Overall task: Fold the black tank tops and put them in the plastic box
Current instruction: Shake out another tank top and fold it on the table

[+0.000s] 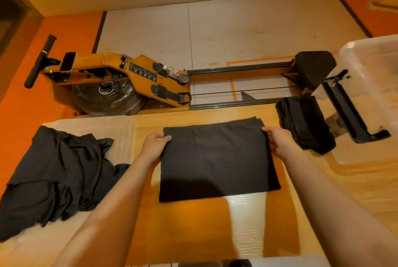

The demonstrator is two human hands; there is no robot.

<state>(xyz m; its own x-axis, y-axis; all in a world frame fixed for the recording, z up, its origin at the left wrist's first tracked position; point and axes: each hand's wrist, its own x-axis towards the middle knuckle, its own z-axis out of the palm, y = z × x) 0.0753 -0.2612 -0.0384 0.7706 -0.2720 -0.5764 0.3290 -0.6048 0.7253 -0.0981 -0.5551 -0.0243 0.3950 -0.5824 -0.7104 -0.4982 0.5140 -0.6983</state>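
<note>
Hands first: the left hand (155, 144) pinches the far-left corner of a black tank top (217, 159), with the thumb on top of the cloth and the other fingers curled under the edge. The right hand (280, 142) grips the far-right corner, its fingers bent round the side hem; how far they reach beneath I cannot tell. Both forearms stretch in from six o'clock, one along each side of the garment.

The tank top lies flat in the middle of the wooden table (193, 223). It is folded into a neat rectangle, and several layers show along its far edge.

At nine o'clock from it sits a loose pile (53, 169) of more black tops, crumpled and unfolded. The pile is spread over what looks like a clear plastic lid (97, 125) and spills toward the near-left edge of the table.

At two o'clock, just beside the right hand, rests a folded stack (305, 124) of black tops, squared up and several deep. Just beyond that stack, toward three o'clock, stands the plastic box (379, 68), clear-walled, with a black latch (349, 113) running along its near side.

Past the table at twelve o'clock a wooden rowing machine (140, 72) stretches across the floor. Its black seat (314, 66) is at one o'clock, and a water bottle (176, 72) lies on the footboard.
</note>
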